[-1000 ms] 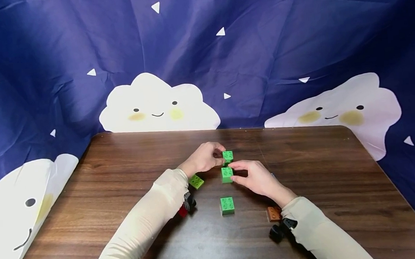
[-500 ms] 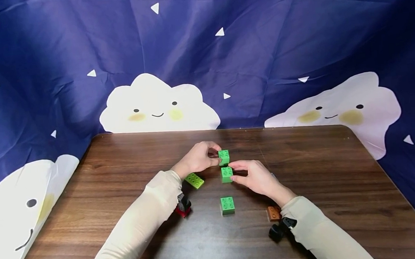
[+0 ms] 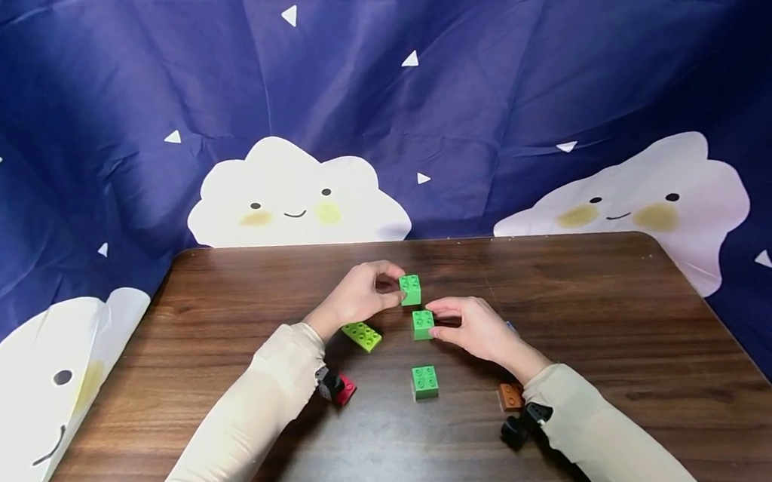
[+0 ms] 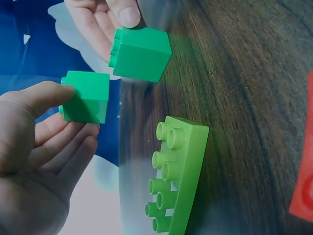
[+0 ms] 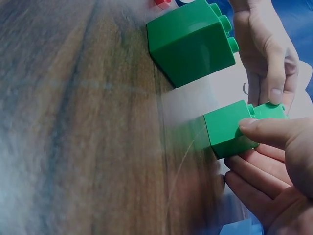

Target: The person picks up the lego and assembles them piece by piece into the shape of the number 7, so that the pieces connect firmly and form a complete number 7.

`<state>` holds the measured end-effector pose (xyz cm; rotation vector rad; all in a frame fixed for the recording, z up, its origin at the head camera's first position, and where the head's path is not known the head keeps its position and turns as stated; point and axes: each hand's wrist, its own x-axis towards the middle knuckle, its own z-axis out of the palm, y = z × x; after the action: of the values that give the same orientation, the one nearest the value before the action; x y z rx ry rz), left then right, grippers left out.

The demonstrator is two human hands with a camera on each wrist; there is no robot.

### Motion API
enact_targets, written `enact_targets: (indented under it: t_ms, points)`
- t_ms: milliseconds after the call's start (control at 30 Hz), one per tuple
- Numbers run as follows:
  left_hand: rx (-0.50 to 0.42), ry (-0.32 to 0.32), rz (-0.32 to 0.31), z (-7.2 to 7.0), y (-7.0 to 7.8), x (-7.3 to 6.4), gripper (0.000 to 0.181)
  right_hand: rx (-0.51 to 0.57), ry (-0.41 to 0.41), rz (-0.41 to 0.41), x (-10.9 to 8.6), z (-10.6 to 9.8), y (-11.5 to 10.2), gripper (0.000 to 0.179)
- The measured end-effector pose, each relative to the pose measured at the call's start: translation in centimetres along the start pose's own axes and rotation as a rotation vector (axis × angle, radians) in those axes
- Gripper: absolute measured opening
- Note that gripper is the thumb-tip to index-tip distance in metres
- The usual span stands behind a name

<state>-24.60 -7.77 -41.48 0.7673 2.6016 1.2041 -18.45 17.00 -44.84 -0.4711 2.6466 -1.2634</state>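
In the head view my left hand pinches a bright green toy brick between thumb and fingers. That brick shows studs toward the thumb side in the left wrist view, with a gap between it and the other brick. My right hand grips a second green brick, slightly nearer to me. In the right wrist view the thumb lies on this brick's side and the fingers curl beneath. A third green brick stands on the table, nearer than both hands.
A lime-green eight-stud plate lies by the left wrist. The red piece is partly covered by the left wrist camera. An orange-brown piece sits beside the right wrist; a bit of blue peeks out behind the right hand.
My left hand has drawn its green brick to the left and slightly farther back, widening the gap to the other brick. The right hand and its brick have stayed nearly still.
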Motion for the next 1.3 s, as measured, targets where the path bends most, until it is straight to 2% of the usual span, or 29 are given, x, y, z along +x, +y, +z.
enact_targets:
  t_ms: [367,533,700,1033,1300]
  points:
    - [-0.049,-0.020,0.022,-0.2,0.9,-1.2,0.035,0.014,0.000,0.002,0.1,0.1,-0.2,0.043]
    - [-0.043,-0.023,0.033,0.0,1.2,-1.6,0.036,0.019,0.001,-0.007,0.1,0.2,-0.1,0.043]
    - [-0.029,-0.030,0.050,0.3,1.1,-1.9,0.036,0.026,-0.009,0.000,0.3,0.4,0.1,0.043]
    - [-0.069,-0.058,0.063,0.6,1.2,-2.3,0.036,0.025,0.000,0.000,0.4,0.5,0.1,0.041]
    - [-0.081,-0.053,0.067,1.1,1.0,-2.5,0.034,0.022,0.007,0.018,0.5,0.6,0.0,0.041]
